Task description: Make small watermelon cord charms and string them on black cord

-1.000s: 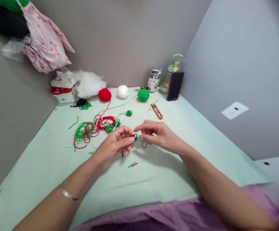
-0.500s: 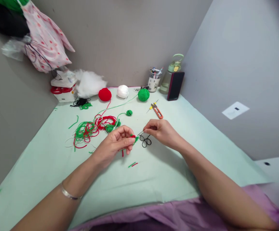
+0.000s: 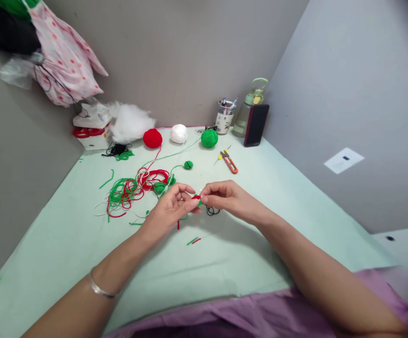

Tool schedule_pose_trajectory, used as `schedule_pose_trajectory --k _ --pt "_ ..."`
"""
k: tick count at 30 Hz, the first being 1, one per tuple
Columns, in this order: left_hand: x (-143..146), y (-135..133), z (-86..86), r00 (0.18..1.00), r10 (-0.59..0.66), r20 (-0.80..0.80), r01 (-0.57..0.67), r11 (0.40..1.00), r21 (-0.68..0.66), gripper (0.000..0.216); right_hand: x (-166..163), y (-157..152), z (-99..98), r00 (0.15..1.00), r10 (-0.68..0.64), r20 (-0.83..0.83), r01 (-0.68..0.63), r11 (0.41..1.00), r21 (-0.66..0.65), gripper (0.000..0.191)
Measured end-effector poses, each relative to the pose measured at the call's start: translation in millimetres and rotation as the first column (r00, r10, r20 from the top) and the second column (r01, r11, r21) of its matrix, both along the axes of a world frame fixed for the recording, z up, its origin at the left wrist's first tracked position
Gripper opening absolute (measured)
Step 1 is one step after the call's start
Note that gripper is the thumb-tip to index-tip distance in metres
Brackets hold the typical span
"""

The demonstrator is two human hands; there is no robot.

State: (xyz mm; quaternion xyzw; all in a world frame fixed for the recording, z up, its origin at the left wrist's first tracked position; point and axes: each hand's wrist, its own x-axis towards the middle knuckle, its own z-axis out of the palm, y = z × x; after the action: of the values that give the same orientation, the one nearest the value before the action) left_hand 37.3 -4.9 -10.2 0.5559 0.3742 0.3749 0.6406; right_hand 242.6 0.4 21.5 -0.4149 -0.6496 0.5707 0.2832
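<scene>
Between my two hands is a small red and green crochet piece point(image 3: 196, 198), mostly covered by fingers. My left hand point(image 3: 175, 204) pinches it from the left with thumb and fingertips. At its right edge, the thumb and forefinger of my right hand point(image 3: 227, 197) are pinched together; what lies between them is too small to make out. Loops of black yarn point(image 3: 212, 211) show on the table just below the right fingers. Left of my left hand lie green crocheted pieces point(image 3: 159, 188), and a small green crocheted ball point(image 3: 188, 165) sits farther back on a strand.
Tangled red and green yarn point(image 3: 129, 190) spreads to the left. Red point(image 3: 152, 138), white point(image 3: 179, 134) and green yarn balls point(image 3: 209, 139) line the back, near white stuffing point(image 3: 131, 123). Orange thread snips point(image 3: 230, 163), a phone point(image 3: 256, 126), a bottle point(image 3: 241, 123) and a pen cup point(image 3: 224, 119) stand right.
My right hand has moved left and slightly down, from apart with a dark strand stretched to the piece, to right against it. The black loops are now bunched smaller.
</scene>
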Motion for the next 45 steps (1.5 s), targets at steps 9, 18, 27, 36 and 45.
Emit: schedule_pose_trajectory --k 9,18,27,36,45 --pt "-2.9 -6.6 -2.0 0.95 0.237 -0.201 -0.078 0.806 0.586 0.01 1.0 6.8 -1.7 0.993 0.008 -0.12 -0.041 0.961 -0.273 0.022" --pt "-5.2 5.7 -3.2 0.971 0.216 -0.102 -0.199 0.968 0.154 0.022 3.2 0.1 -5.4 0.979 -0.199 0.045 0.175 0.932 0.317 0.026" --pt "-5.7 6.1 -2.1 0.976 0.214 -0.039 -0.211 0.975 0.07 0.023 -1.2 -8.2 -2.1 0.913 -0.357 0.199 0.021 0.527 0.849 0.009" --pt "-6.8 6.5 -4.0 0.977 0.21 -0.034 -0.208 0.976 0.06 0.022 -2.4 -9.1 -2.3 0.874 -0.382 0.3 -0.059 0.531 0.845 0.012" --pt "-5.1 6.4 -2.3 0.97 0.239 -0.051 -0.233 0.968 0.098 0.024 -2.1 -11.7 -0.9 0.868 -0.362 0.341 -0.077 0.58 0.811 0.015"
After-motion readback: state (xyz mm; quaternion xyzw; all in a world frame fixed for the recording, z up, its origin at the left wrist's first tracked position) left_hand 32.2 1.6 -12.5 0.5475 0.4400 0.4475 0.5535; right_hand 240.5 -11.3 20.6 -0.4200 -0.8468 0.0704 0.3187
